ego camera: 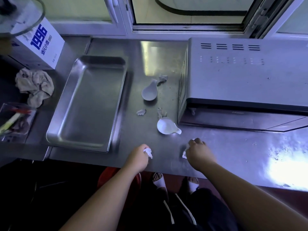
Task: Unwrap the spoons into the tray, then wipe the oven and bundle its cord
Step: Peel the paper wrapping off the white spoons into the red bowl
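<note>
A white ceramic spoon (149,93) and a second spoon (167,126) lie bare on the steel desk (216,147), right of the stainless tray (90,104) and not yet in it, among paper scraps (141,112). Off the tray's near right corner, the left hand (139,157) clenches a crumpled white wad (148,151); further right, the right hand (197,152) grips another wad (184,153). The glazed spoons look light, brittle and slippery, so they are best lifted by their stubby handles. The boxy grey oven (250,77) stands well right of the tray.

Both forearms (103,197) are bare to the frame edge. Dark loose trousers (208,207) carry white side stripes; white open-toed slide sandals (159,182) cover the feet.
</note>
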`<state>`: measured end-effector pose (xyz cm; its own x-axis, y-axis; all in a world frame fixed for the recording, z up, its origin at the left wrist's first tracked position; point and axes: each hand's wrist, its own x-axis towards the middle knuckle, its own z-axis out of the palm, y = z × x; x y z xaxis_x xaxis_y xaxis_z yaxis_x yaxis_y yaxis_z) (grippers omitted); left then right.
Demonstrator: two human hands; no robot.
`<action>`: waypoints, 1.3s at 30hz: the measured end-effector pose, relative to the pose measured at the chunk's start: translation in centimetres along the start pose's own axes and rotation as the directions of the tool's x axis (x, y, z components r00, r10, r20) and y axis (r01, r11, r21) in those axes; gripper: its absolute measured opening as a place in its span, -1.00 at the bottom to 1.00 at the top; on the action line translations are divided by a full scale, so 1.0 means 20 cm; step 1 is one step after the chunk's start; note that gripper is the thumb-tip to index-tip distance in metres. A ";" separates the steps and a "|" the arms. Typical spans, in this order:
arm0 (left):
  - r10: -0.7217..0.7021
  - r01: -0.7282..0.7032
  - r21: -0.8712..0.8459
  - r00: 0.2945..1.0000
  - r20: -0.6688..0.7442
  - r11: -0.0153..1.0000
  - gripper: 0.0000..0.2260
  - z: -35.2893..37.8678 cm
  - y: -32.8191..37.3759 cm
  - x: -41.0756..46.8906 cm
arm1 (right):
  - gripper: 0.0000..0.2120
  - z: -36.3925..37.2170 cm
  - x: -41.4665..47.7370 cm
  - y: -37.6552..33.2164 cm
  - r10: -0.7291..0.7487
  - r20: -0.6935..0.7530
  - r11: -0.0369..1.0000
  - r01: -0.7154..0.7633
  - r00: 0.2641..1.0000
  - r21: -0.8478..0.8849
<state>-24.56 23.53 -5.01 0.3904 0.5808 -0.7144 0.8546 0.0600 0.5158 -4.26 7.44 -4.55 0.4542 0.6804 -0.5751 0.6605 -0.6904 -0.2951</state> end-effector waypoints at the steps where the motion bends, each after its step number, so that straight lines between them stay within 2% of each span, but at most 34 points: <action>1: -0.004 0.004 -0.009 1.000 -0.006 1.000 -0.77 0.00 0.00 0.00 | -0.72 -0.01 0.00 -0.02 0.023 0.006 1.000 -0.023 1.000 0.021; 3: -0.017 0.015 -0.042 0.999 -0.034 0.999 -0.84 0.00 -0.01 -0.01 | -0.84 -0.01 0.00 -0.04 0.050 -0.011 0.997 -0.049 0.999 0.064; 6: -0.061 0.049 -0.113 0.992 -0.107 0.992 -0.80 0.02 0.00 -0.07 | -0.94 0.02 0.02 -0.08 -0.047 0.000 0.995 0.046 0.999 0.083; 8: -0.075 0.057 -0.100 0.980 -0.184 0.993 -0.74 0.03 -0.04 -0.13 | -0.89 0.03 0.02 -0.13 -0.142 0.025 0.987 0.139 0.990 0.081; 10: -0.079 0.059 -0.098 0.974 -0.215 0.993 -0.76 0.04 -0.11 -0.20 | -0.82 0.06 0.02 -0.19 -0.223 0.047 0.974 0.220 0.974 0.062; 12: -0.127 0.093 -0.166 0.970 -0.206 0.982 -0.81 0.07 -0.20 -0.29 | -0.76 0.10 0.02 -0.29 -0.287 0.087 0.958 0.284 0.954 0.044; 15: -0.274 0.203 -0.358 0.949 -0.158 0.911 -0.80 0.10 -0.35 -0.45 | -0.69 0.17 0.00 -0.45 -0.342 0.158 0.938 0.345 0.926 0.012; 18: -0.343 0.262 -0.369 0.924 -0.172 0.892 -0.80 0.12 -0.56 -0.57 | -0.66 0.28 -0.05 -0.63 -0.461 0.264 0.868 0.493 0.847 -0.065; 21: -0.395 0.291 -0.383 0.889 -0.230 0.877 -0.76 0.12 -0.77 -0.66 | -0.67 0.41 -0.08 -0.78 -0.487 0.313 0.840 0.535 0.816 -0.087; 23: -0.446 0.320 -0.453 0.871 -0.205 0.832 -0.73 0.11 -0.90 -0.70 | -0.71 0.51 -0.12 -0.89 -0.499 0.343 0.823 0.559 0.796 -0.100; 26: -0.494 0.326 -0.575 0.854 -0.161 0.751 -0.74 0.10 -1.13 -0.73 | -0.71 0.69 -0.18 -1.08 -0.434 0.434 0.829 0.538 0.790 -0.150; 29: -0.508 0.344 -0.561 0.846 -0.162 0.753 -0.74 0.10 -1.37 -0.74 | -0.74 0.87 -0.18 -1.23 -0.370 0.503 0.811 0.536 0.781 -0.235; 31: -0.519 0.347 -0.550 0.833 -0.192 0.760 -0.76 0.09 -1.50 -0.73 | -0.76 1.02 -0.14 -1.30 -0.405 0.594 0.735 0.634 0.695 -0.241; 32: -0.519 0.339 -0.546 0.828 -0.213 0.766 -0.78 0.08 -1.56 -0.71 | -0.83 1.10 -0.13 -1.34 -0.352 0.655 0.690 0.658 0.669 -0.301; 33: -0.521 0.338 -0.545 0.824 -0.223 0.767 -0.80 0.08 -1.62 -0.69 | -0.80 1.18 -0.10 -1.35 -0.380 0.640 0.663 0.679 0.668 -0.315; 34: -0.527 0.342 -0.544 0.819 -0.228 0.766 -0.82 0.08 -1.68 -0.66 | -0.72 1.27 -0.07 -1.39 -0.448 0.581 0.676 0.683 0.679 -0.277; 35: -0.532 0.342 -0.548 0.814 -0.234 0.764 -0.82 0.08 -1.73 -0.62 | -0.72 1.32 -0.06 -1.41 -0.441 0.564 0.723 0.649 0.698 -0.238; 36: -0.537 0.343 -0.552 0.810 -0.237 0.760 -0.81 0.08 -1.78 -0.59 | -0.78 1.36 -0.05 -1.46 -0.503 0.448 0.715 0.647 0.739 -0.264; 37: -0.542 0.347 -0.554 0.807 -0.235 0.757 -0.80 0.09 -1.83 -0.54 | -0.78 1.43 -0.01 -1.46 -0.559 0.368 0.714 0.657 0.743 -0.242; 38: -0.540 0.346 -0.551 0.808 -0.235 0.759 -0.79 0.10 -1.88 -0.50 | -0.66 1.50 0.03 -1.48 -0.617 0.366 0.680 0.706 0.697 -0.199; 39: -0.535 0.347 -0.544 0.812 -0.234 0.764 -0.77 0.11 -1.92 -0.45 | -0.62 1.57 0.05 -1.47 -0.548 0.470 0.716 0.679 0.692 -0.164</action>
<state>-60.09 14.23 -19.46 -0.2203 0.6292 -0.7454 0.6021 0.6889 0.4035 -42.06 20.76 -20.46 -0.3290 0.7335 -0.5947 0.8789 0.0076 -0.4769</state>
